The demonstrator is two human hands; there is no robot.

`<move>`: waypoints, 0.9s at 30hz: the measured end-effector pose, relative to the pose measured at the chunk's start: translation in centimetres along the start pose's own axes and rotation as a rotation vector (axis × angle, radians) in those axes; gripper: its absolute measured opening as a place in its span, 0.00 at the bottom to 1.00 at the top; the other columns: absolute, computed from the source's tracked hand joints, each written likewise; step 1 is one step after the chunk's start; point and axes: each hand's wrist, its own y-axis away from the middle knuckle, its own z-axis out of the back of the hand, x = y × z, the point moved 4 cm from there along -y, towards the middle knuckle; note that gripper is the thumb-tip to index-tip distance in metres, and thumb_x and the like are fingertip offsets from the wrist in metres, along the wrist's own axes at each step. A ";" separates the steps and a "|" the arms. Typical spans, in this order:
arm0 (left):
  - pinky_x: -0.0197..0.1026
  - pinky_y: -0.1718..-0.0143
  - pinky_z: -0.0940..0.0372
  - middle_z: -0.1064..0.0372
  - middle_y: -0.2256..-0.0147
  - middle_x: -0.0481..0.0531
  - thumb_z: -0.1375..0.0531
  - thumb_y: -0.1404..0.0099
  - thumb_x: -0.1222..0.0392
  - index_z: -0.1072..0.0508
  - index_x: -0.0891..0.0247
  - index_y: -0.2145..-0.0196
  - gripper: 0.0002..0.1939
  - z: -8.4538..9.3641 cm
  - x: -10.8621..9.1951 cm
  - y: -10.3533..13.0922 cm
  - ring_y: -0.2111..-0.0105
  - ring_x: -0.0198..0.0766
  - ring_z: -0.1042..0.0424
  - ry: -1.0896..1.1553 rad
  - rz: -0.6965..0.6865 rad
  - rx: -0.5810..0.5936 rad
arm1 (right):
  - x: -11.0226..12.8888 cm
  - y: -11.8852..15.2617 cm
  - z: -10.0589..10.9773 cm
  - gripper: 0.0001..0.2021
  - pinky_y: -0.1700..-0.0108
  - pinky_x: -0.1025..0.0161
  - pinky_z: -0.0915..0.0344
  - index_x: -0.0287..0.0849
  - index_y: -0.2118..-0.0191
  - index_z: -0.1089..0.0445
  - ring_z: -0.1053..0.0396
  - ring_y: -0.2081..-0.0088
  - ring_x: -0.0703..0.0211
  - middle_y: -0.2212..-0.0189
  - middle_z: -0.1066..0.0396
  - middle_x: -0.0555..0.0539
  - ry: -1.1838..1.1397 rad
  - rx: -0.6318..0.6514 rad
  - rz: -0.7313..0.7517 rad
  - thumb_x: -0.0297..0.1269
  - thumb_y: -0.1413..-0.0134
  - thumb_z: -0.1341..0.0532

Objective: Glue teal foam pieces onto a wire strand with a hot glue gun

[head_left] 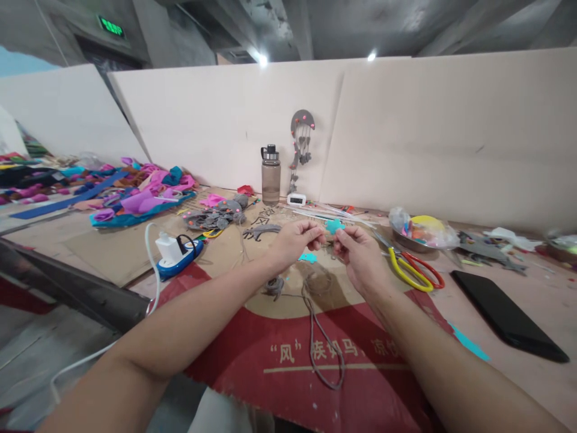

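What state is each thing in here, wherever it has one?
Water bottle: upright, lid on
Green sign: lit
White plug: in the blue power strip
Smartphone: flat, no lit screen showing
Gray cord: loosely looped
Upper teal cutout: pinched in right hand
Left hand: fingertips together

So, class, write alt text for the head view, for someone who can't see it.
A right hand pinches a small turquoise piece close to the left hand, above red-and-brown cardboard. Scissors and a black phone lie to the right; behind stands a bottle.
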 end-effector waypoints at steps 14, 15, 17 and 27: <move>0.35 0.73 0.38 0.31 0.76 0.46 0.34 0.45 0.53 0.27 0.67 0.69 0.14 -0.1 0.1 0.5 0.77 0.28 0.36 -0.036 -0.005 -0.049 | 0.1 0.7 -0.5 0.13 0.74 0.63 0.43 0.43 0.70 0.34 0.39 0.79 0.64 0.81 0.35 0.54 0.374 0.046 0.185 0.45 0.53 0.34; 0.35 0.73 0.39 0.32 0.76 0.46 0.33 0.46 0.52 0.28 0.67 0.70 0.14 -0.1 -0.1 0.5 0.77 0.28 0.36 -0.054 -0.007 -0.054 | 0.3 0.9 -0.6 0.12 0.73 0.63 0.43 0.43 0.70 0.34 0.39 0.78 0.64 0.81 0.34 0.54 0.411 0.055 0.203 0.45 0.52 0.35; 0.35 0.74 0.40 0.33 0.77 0.46 0.34 0.45 0.51 0.29 0.66 0.71 0.14 -0.1 -0.3 0.6 0.78 0.29 0.36 -0.115 -0.009 -0.046 | 0.8 1.3 -0.8 0.11 0.72 0.62 0.42 0.43 0.69 0.33 0.38 0.76 0.62 0.79 0.33 0.52 0.491 0.060 0.258 0.45 0.50 0.36; 0.36 0.74 0.48 0.44 0.79 0.43 0.42 0.37 0.55 0.37 0.63 0.77 0.14 -0.2 -1.0 0.6 0.77 0.29 0.44 -0.317 -0.126 0.016 | 1.0 1.0 -1.1 0.15 0.73 0.63 0.41 0.44 0.73 0.35 0.39 0.79 0.64 0.83 0.35 0.54 0.321 0.190 0.195 0.48 0.56 0.32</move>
